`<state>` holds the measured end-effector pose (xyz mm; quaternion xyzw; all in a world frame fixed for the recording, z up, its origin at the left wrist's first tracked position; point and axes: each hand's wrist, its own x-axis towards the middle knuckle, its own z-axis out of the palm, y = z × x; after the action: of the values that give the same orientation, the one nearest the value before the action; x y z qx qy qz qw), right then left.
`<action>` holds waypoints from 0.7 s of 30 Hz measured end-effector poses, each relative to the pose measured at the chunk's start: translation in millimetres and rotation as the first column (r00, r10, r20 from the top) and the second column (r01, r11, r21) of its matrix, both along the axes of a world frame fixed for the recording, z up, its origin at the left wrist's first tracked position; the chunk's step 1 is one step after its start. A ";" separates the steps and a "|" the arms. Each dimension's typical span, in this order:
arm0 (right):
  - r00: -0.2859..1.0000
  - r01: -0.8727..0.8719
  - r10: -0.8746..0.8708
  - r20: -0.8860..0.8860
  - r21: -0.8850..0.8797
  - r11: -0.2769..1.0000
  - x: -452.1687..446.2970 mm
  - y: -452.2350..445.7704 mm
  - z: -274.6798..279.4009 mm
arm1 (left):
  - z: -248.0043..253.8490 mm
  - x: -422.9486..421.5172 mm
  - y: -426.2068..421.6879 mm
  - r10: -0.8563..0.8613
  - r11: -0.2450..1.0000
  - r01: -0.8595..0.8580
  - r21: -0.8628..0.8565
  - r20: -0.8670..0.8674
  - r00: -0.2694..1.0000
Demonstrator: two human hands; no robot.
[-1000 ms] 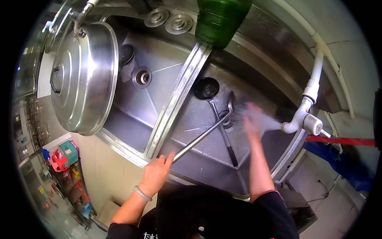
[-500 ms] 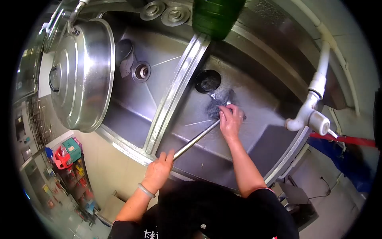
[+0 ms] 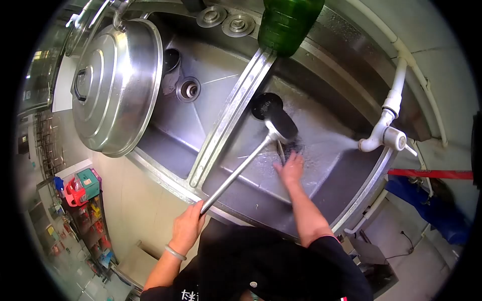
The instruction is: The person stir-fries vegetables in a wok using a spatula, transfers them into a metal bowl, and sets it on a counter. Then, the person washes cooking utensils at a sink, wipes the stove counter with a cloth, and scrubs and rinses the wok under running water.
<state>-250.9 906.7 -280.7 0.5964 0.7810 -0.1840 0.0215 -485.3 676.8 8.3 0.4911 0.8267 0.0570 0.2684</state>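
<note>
And here in the right-hand basin (image 3: pixel 321 108), washing looks well under way but unfinished. The left hand (image 3: pixel 188 228) is wrapped firmly round the far end of a long-handled utensil (image 3: pixel 241 168), carrying its shaft across the basin's near edge. Its broad dark head hangs inside, partly across a black ladle (image 3: pixel 266 104) near the divider (image 3: pixel 228 118).

Over to the right hand (image 3: pixel 291 170): down by the drain area, fingers extended just below that dark head. Whether it grips the ladle's handle or some scrubber, one cannot tell; blur and dark patches hide the contact.

The tap (image 3: pixel 384 138) is running, its water (image 3: pixel 336 138) shooting leftward towards the utensil's head, though where it lands is unclear. So the score as it stands: utensil in hand, water on, wet basin floor. Neither piece has left the basin, so both seem to count as outstanding, and how clean either one is cannot be judged.

Across the divider, the left-hand basin (image 3: pixel 216 103) sits outside the action, a big metal lid (image 3: pixel 118 85) leaning over its outer side.
</note>
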 end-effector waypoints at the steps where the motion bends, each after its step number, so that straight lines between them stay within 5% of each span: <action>1: 1.000 -0.016 0.019 0.019 -0.106 0.994 -12.1 -2.9 22.5 | 0.8 3.5 -0.8 -0.001 1.000 0.001 0.002 -0.008 1.000; 7: 0.996 0.002 -0.042 -0.084 -0.431 0.902 18.5 50.9 16.6 | -7.0 16.1 -8.0 0.130 0.984 -0.136 0.113 0.061 0.990; 9: 0.885 0.007 -0.351 -0.308 -0.743 0.669 41.0 67.1 40.9 | -7.4 16.8 0.8 0.125 0.991 -0.127 0.045 0.050 0.991; 10: 0.887 0.006 -0.345 -0.307 -0.739 0.674 42.8 67.6 71.5 | -6.7 17.1 6.9 0.140 0.990 -0.141 -0.001 0.099 0.985; 12: 0.624 0.065 -0.773 -0.114 -0.978 0.196 45.8 67.0 142.0 | -15.5 20.9 13.5 0.129 0.992 -0.130 0.002 0.099 0.987; 13: 0.621 0.067 -0.774 -0.122 -0.976 0.207 49.6 62.6 151.6 | -19.0 21.9 17.8 0.114 0.993 -0.115 -0.002 0.095 0.989; 15: 0.415 0.055 -0.909 -0.019 -0.997 0.046 54.7 53.5 171.1 | -23.8 19.5 25.3 0.099 0.994 -0.092 -0.061 0.115 0.988; 18: 0.294 0.042 -0.955 -0.026 -0.998 0.040 46.3 46.5 161.7 | -36.9 10.6 36.0 -0.046 0.998 0.043 -0.036 -0.109 0.993; 21: 0.193 0.086 -0.980 -0.052 -0.994 0.070 17.8 37.6 149.9 | -37.5 3.7 48.3 -0.108 0.993 0.114 0.037 -0.133 0.985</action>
<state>-233.1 944.3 -130.7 0.6124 0.0993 -0.7759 -0.1142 -481.6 725.1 -29.2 0.5450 0.8124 0.0280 0.2053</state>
